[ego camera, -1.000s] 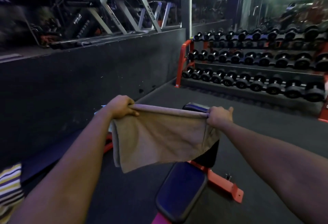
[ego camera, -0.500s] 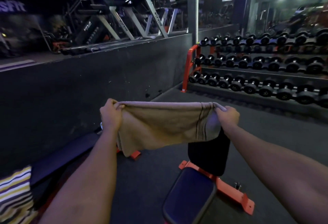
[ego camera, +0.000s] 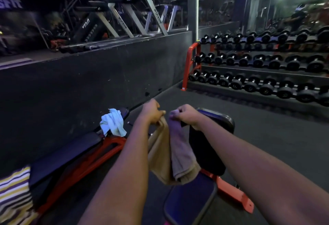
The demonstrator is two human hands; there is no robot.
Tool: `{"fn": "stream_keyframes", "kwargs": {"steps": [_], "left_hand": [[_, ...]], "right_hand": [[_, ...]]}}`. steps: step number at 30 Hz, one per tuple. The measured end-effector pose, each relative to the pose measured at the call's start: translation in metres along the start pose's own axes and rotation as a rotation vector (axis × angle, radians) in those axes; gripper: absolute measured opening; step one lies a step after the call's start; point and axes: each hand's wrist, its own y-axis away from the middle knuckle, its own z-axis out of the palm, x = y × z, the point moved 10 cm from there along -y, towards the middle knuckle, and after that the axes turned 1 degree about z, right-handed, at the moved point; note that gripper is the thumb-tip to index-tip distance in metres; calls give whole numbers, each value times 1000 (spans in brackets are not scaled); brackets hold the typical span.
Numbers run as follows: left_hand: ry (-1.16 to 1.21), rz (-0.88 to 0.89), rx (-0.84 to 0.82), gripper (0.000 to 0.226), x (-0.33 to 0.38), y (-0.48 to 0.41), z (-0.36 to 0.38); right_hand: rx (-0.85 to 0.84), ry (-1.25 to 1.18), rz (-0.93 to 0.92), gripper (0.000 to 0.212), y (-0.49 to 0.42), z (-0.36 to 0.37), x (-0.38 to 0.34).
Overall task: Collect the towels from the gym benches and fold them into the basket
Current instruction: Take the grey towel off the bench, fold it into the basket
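A beige towel (ego camera: 170, 155) hangs folded in half between my hands, in front of me at the middle of the view. My left hand (ego camera: 153, 112) grips one upper corner and my right hand (ego camera: 185, 114) grips the other, the two fists almost touching. A light blue towel (ego camera: 113, 122) lies crumpled on the black pad of a red-framed bench (ego camera: 74, 151) to the left. A second red-framed bench (ego camera: 210, 146) with a raised back pad stands right under the hanging towel. No basket is in view.
A low dark wall (ego camera: 89, 82) runs along the left, with treadmills behind it. A red rack of black dumbbells (ego camera: 258, 71) fills the right back. Dark rubber floor (ego camera: 267, 135) lies between bench and rack. A striped cloth (ego camera: 14, 192) shows at bottom left.
My hands have come together, folding the spread beige towel in half so it hangs narrow. The view tilted up and the blue towel on the left bench came into sight.
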Motion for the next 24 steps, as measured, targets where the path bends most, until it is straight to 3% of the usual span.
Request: {"fn": "stream_keyframes", "kwargs": {"steps": [3, 6, 8, 11, 13, 16, 17, 21, 24], "left_hand": [[177, 77, -79, 22, 15, 5, 8], [459, 72, -205, 5, 11, 9, 16], [547, 86, -172, 9, 6, 13, 13], [343, 163, 58, 31, -15, 13, -12], [206, 173, -132, 52, -31, 13, 5], [-21, -18, -479, 62, -69, 35, 39], [-42, -64, -469, 57, -79, 38, 39], [17, -8, -175, 19, -80, 34, 11], [36, -4, 35, 20, -79, 39, -14]], "right_hand": [[-192, -1, -51, 31, 7, 24, -11], [-78, 179, -139, 45, 10, 14, -16], [5, 180, -214, 33, 10, 7, -21], [-19, 143, -317, 26, 9, 5, -31], [-64, 87, -367, 29, 9, 2, -34], [-46, -55, -369, 27, 8, -11, -32], [-29, -68, -349, 24, 7, -15, -28], [91, 17, -215, 16, 3, -23, 5], [124, -38, -186, 14, 0, -15, 22]]}}
